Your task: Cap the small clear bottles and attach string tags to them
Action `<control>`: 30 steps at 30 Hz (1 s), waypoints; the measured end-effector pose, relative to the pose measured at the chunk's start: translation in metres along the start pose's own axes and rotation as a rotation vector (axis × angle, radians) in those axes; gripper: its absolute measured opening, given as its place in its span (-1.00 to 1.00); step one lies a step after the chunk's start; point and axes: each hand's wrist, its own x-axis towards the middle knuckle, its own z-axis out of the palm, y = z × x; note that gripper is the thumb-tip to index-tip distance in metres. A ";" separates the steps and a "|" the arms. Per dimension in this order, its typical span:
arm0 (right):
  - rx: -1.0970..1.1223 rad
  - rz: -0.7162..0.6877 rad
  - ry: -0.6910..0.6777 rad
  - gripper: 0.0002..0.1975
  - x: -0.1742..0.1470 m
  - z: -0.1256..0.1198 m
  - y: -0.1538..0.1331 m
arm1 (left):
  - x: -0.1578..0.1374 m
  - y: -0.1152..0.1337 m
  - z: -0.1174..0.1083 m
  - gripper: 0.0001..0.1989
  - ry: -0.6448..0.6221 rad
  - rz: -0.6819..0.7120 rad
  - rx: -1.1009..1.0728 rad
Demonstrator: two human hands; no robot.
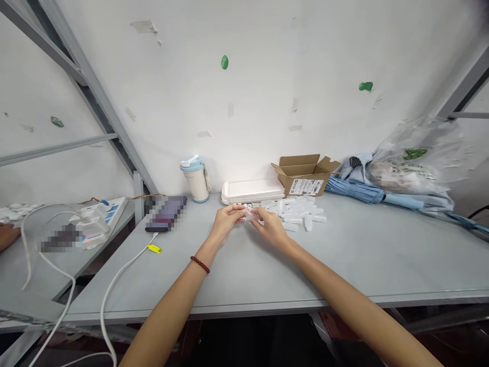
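Note:
Above the grey table, my left hand (224, 221) and my right hand (272, 230) meet with fingertips almost touching. A short translucent plastic tube (251, 216) is pinched in my right fingers. The thumb and fingers of my left hand are closed at the tube's left end; whatever small piece they grip is too small to make out. Just behind my fingertips lie small white ring-like pieces (249, 206). A loose pile of similar translucent tubes (300, 208) spreads beyond and to the right of my right hand.
Against the wall stand a blue-lidded cup (196, 181), a white tray (252, 190) and an open cardboard box (303, 176). A blue folded umbrella (355, 192) and plastic bags (416, 158) lie right. Left are a cabled phone (167, 214), a power strip (110, 221) and another person's hand (7, 236).

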 end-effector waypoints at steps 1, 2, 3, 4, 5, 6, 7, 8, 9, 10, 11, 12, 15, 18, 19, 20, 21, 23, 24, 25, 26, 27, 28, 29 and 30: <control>-0.009 0.029 -0.015 -0.76 0.000 0.000 -0.001 | 0.000 0.000 0.000 -0.71 -0.003 0.006 0.034; -0.014 0.055 -0.034 -0.71 0.000 -0.001 -0.003 | -0.001 -0.001 0.001 -0.69 -0.006 0.012 0.060; -0.015 0.074 -0.051 -0.67 -0.001 -0.001 -0.004 | -0.001 -0.001 0.001 -0.68 -0.012 0.020 0.078; -0.014 0.083 -0.067 -0.64 -0.001 -0.001 -0.006 | -0.001 -0.001 0.001 -0.67 -0.023 0.029 0.088; -0.006 0.084 -0.078 -0.62 -0.001 0.000 -0.007 | -0.002 -0.001 0.001 -0.67 -0.040 0.039 0.093; 0.008 0.080 -0.082 -0.62 -0.001 0.000 -0.008 | -0.002 -0.001 0.001 -0.67 -0.060 0.048 0.095; 0.032 0.075 -0.080 -0.62 -0.001 0.000 -0.009 | -0.002 -0.001 0.002 -0.67 -0.081 0.055 0.096; 0.065 0.079 -0.073 -0.63 -0.001 0.000 -0.009 | -0.003 -0.001 0.002 -0.67 -0.101 0.059 0.097; 0.101 0.091 -0.063 -0.63 -0.001 0.000 -0.009 | -0.003 -0.001 0.002 -0.67 -0.118 0.062 0.098; 0.139 0.113 -0.053 -0.63 0.000 0.000 -0.009 | -0.003 -0.001 0.003 -0.66 -0.130 0.064 0.100; 0.176 0.140 -0.044 -0.63 0.000 0.000 -0.009 | -0.003 -0.001 0.003 -0.66 -0.136 0.069 0.103; 0.215 0.169 -0.038 -0.63 0.001 0.000 -0.008 | -0.002 -0.002 0.003 -0.66 -0.136 0.076 0.106; 0.360 0.257 -0.043 -0.64 0.002 -0.001 -0.007 | 0.001 -0.007 0.003 -0.70 -0.098 0.105 0.130; 0.555 0.346 -0.075 -0.62 0.005 0.001 -0.004 | 0.004 -0.010 0.002 -0.78 -0.051 0.141 0.194; 0.609 0.370 -0.085 -0.63 0.005 0.002 -0.003 | 0.003 -0.010 0.002 -0.80 -0.042 0.162 0.236; 0.649 0.392 -0.097 -0.63 0.006 0.003 -0.002 | 0.003 -0.010 0.002 -0.82 -0.037 0.194 0.293; 0.676 0.411 -0.106 -0.65 0.007 0.003 0.000 | 0.002 -0.009 0.003 -0.83 -0.034 0.232 0.362; 0.697 0.444 -0.115 -0.68 0.007 0.005 0.002 | -0.002 -0.008 0.005 -0.83 -0.031 0.310 0.506; 0.701 0.458 -0.114 -0.70 0.007 0.006 0.003 | -0.004 -0.007 0.006 -0.83 -0.032 0.339 0.569; 0.701 0.471 -0.112 -0.72 0.007 0.006 0.004 | -0.005 -0.007 0.007 -0.83 -0.035 0.357 0.622; 0.699 0.478 -0.113 -0.73 0.006 0.006 0.005 | -0.007 -0.006 0.008 -0.83 -0.034 0.368 0.663; 0.694 0.482 -0.121 -0.75 0.006 0.007 0.005 | -0.008 -0.006 0.009 -0.83 -0.027 0.376 0.695; 0.689 0.482 -0.134 -0.76 0.006 0.007 0.006 | -0.009 -0.006 0.010 -0.83 -0.018 0.385 0.721; 0.685 0.479 -0.148 -0.78 0.006 0.007 0.006 | -0.009 -0.006 0.011 -0.83 -0.011 0.394 0.742; 0.684 0.475 -0.159 -0.79 0.006 0.007 0.006 | -0.009 -0.006 0.011 -0.82 -0.010 0.404 0.759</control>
